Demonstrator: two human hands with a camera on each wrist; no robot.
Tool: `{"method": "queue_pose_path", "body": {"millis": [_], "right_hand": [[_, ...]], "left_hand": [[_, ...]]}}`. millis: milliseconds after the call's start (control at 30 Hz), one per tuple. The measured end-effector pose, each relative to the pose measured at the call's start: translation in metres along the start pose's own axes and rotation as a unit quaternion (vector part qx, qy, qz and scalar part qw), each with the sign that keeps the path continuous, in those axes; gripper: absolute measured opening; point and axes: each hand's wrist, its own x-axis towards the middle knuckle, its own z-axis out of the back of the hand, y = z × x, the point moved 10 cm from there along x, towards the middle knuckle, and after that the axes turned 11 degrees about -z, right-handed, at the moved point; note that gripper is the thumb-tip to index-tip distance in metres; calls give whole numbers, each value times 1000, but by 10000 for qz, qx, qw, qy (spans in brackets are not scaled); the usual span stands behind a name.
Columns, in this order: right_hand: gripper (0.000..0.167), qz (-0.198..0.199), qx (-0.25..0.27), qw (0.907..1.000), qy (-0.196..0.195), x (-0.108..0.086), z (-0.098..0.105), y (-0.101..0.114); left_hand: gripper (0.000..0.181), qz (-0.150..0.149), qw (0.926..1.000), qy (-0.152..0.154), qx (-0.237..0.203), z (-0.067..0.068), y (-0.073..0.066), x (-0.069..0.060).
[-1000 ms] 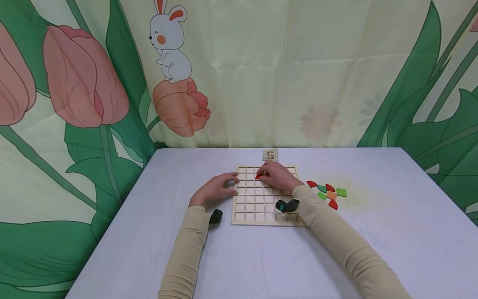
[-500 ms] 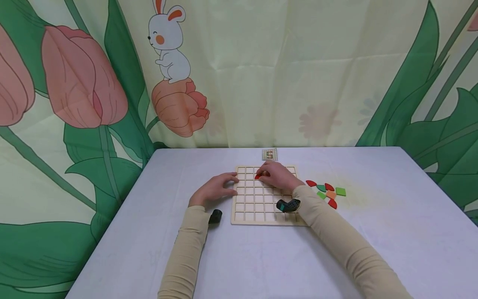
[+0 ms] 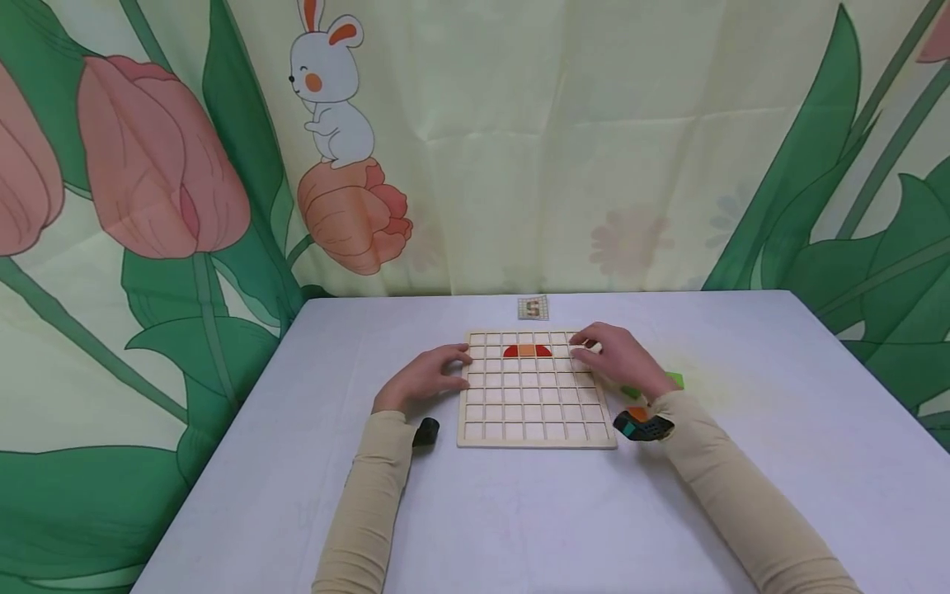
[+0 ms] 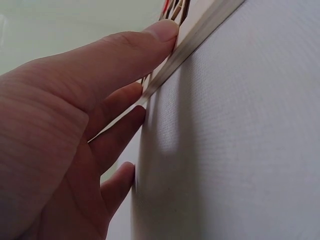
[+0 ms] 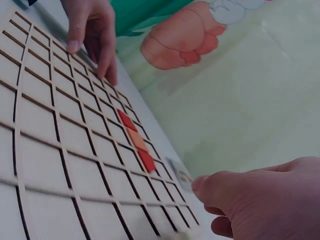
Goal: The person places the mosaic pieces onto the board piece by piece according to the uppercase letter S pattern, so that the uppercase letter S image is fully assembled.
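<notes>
A wooden grid board lies on the table. Near its far edge, a red tile, an orange square tile and another red tile sit side by side in cells. My left hand rests against the board's left edge, its thumb touching the rim and its fingers spread along the side. Over the board's far right corner is my right hand, fingers loosely bent. No tile shows between its thumb and fingers in the right wrist view.
Loose tiles lie to the board's right, partly hidden by my right hand and wrist: a green tile, another green one and an orange-red one. A small patterned card lies beyond the board. A printed curtain hangs behind the table.
My right hand has let go of the red tile at the board's far side and moved right, uncovering the row of three tiles. My left hand has stayed at the board's edge.
</notes>
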Motion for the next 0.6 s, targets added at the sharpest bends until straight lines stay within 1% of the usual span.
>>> {"method": "queue_pose_path", "body": {"millis": [100, 200, 267, 433, 600], "right_hand": [[31, -371, -122, 9992, -7, -15, 19, -29], [37, -749, -194, 9969, 135, -30, 34, -55], [41, -910, -241, 9953, 229, -40, 42, -69], [48, -1061, -302, 9932, 384, -58, 53, -94], [51, -1208, -297, 9911, 471, -68, 52, -110]], "left_hand": [[43, -30, 10000, -2, 8, 0, 1, 0], [44, -31, 10000, -1, 5, 1, 1, -1], [44, -31, 10000, -12, 22, 2, 2, -1], [43, -65, 10000, -54, 11, 3, 2, -2], [44, -212, 9998, -40, 16, 1, 0, 0]]}}
